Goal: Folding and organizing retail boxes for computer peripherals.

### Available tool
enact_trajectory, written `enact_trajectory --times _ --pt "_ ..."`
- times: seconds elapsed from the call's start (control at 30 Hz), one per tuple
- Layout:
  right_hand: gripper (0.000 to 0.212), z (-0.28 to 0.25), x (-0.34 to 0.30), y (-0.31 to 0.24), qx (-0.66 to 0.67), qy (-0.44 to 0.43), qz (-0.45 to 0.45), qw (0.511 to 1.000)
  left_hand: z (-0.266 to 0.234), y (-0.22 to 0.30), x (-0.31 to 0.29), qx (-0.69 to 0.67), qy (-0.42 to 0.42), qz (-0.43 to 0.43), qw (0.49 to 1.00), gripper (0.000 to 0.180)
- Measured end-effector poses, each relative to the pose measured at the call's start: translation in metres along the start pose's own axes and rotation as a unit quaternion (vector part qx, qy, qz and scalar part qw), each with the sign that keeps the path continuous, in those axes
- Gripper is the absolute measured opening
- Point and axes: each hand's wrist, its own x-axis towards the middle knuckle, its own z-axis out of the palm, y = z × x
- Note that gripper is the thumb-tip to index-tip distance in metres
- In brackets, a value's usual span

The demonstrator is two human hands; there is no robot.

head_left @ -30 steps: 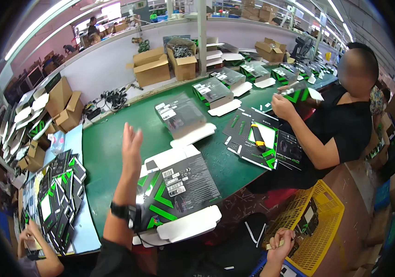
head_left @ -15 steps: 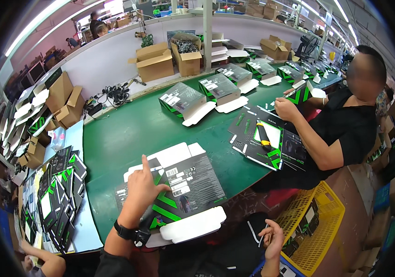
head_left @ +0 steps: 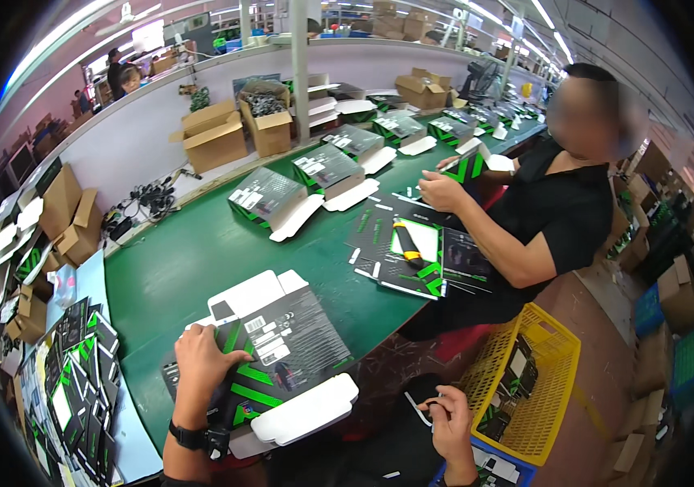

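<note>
In front of me on the table lies a flattened black-and-green printed carton (head_left: 306, 329) with white flaps. My left hand (head_left: 201, 357), a dark watch on its wrist, rests on the carton's left part; its thumb is spread away from the bent fingers. Above my lap, my right hand (head_left: 451, 426) is closed, thumb and fingertips together. Whatever it pinches is too small to make out. A thin white strip (head_left: 418, 408) shows beside its fingertips, against dark clothing. Left of the carton, several flat black-and-green cartons (head_left: 79, 398) lie in a heap.
To the right, a person in black (head_left: 517, 211) holds a black-and-green box piece (head_left: 467, 166). A yellow-and-black cutter (head_left: 406, 242) lies on flat cartons before them. Assembled boxes (head_left: 274, 199) line the green table (head_left: 168, 276). A yellow basket (head_left: 562, 365) stands at lower right.
The view has turned rightward. My left hand's raised index finger has come down and bent onto the carton. My right hand's fingers have drawn closer together.
</note>
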Motion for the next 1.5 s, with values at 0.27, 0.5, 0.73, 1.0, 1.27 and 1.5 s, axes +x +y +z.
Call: enact_trajectory --times 0.27,0.5,0.73,1.0,1.27,1.5 --pt "0.011 0.005 0.02 -0.017 -0.12 -0.03 -0.187 0.975 -0.002 0.01 -0.006 0.058 0.076 0.021 0.995 0.074" --pt "0.02 0.012 0.019 -0.031 -0.106 -0.017 -0.169 0.98 -0.01 0.019 -0.003 0.082 0.09 0.019 0.992 0.074" --pt "0.024 0.0 0.042 -0.075 -0.153 -0.084 -0.313 0.934 -0.055 0.057 0.003 -0.064 0.054 0.113 0.99 0.064" --pt "0.026 0.012 0.063 -0.117 -0.159 -0.083 -0.434 0.883 -0.028 0.024 0.038 -0.01 -0.148 0.034 0.988 0.055" --pt "0.023 0.019 0.054 -0.09 -0.161 -0.115 -0.355 0.914 -0.019 -0.041 0.049 -0.271 -0.304 -0.062 0.911 0.045" --pt "0.022 0.019 0.057 -0.09 -0.139 -0.115 -0.341 0.922 -0.05 -0.06 0.045 -0.586 -0.213 -0.026 0.782 0.039"
